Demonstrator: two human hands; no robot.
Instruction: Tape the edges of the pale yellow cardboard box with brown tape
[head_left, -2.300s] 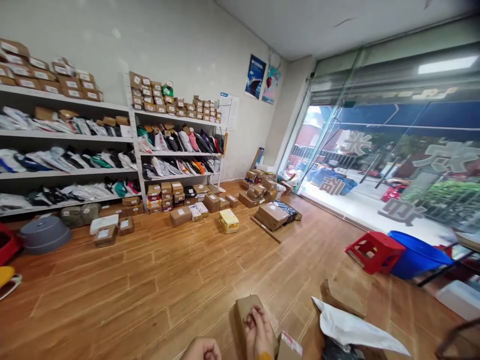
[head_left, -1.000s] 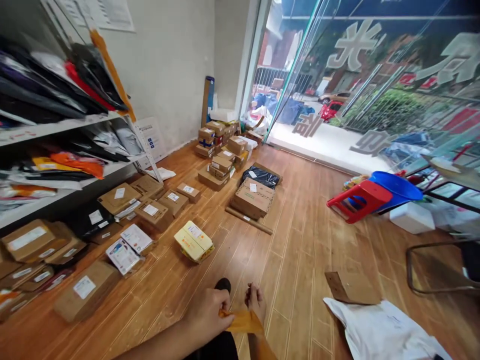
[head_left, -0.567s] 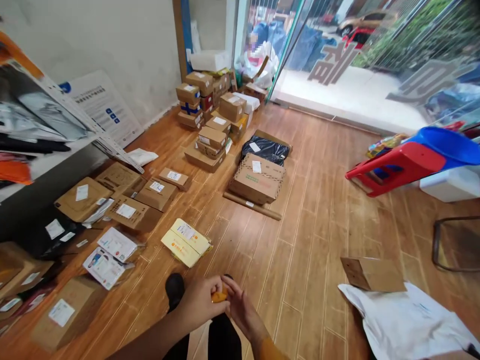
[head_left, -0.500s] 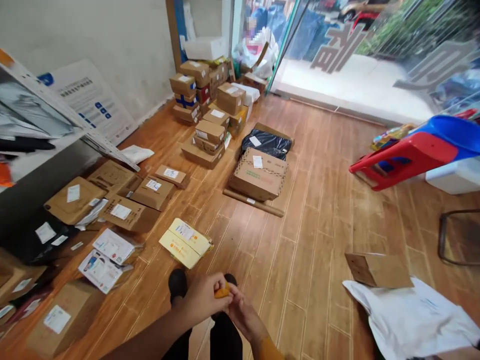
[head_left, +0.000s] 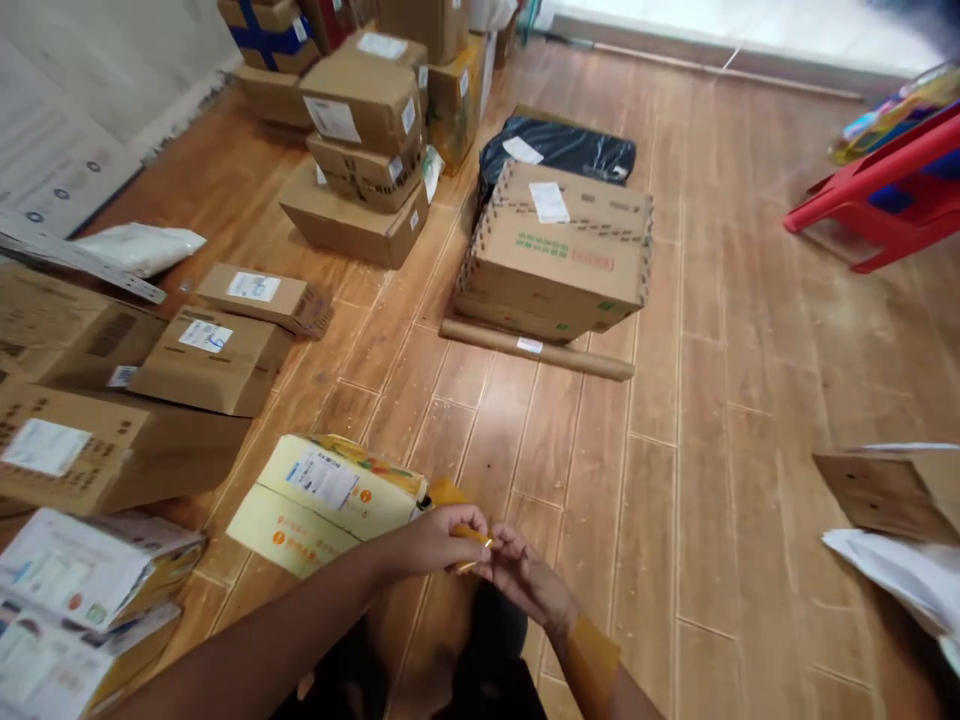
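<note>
My left hand (head_left: pixel 439 540) is closed, with fingers pinching a narrow strip of amber tape (head_left: pixel 472 534). My right hand (head_left: pixel 529 575) meets it at the strip's other end, thumb and fingertips bent around it. Around my right wrist lies a wide amber band (head_left: pixel 592 645) that looks like the same tape. Just beyond my left hand, a pale yellow carton (head_left: pixel 300 515) with a white label rests flat on the floor, and a patch of amber film (head_left: pixel 448 491) shows at its right corner.
Ahead stand a large brown carton (head_left: pixel 555 265), a cardboard tube (head_left: pixel 536 348) and a black-wrapped parcel (head_left: pixel 570 150). Stacked boxes (head_left: pixel 360 110) and more parcels (head_left: pixel 214 355) line the left. At right are a red plastic stool (head_left: pixel 874 190) and a white bag (head_left: pixel 892 570).
My view has tipped down and come nearer the floor. The yellow carton now lies close to my hands, which still hold the amber strip, now drawn out thinner.
</note>
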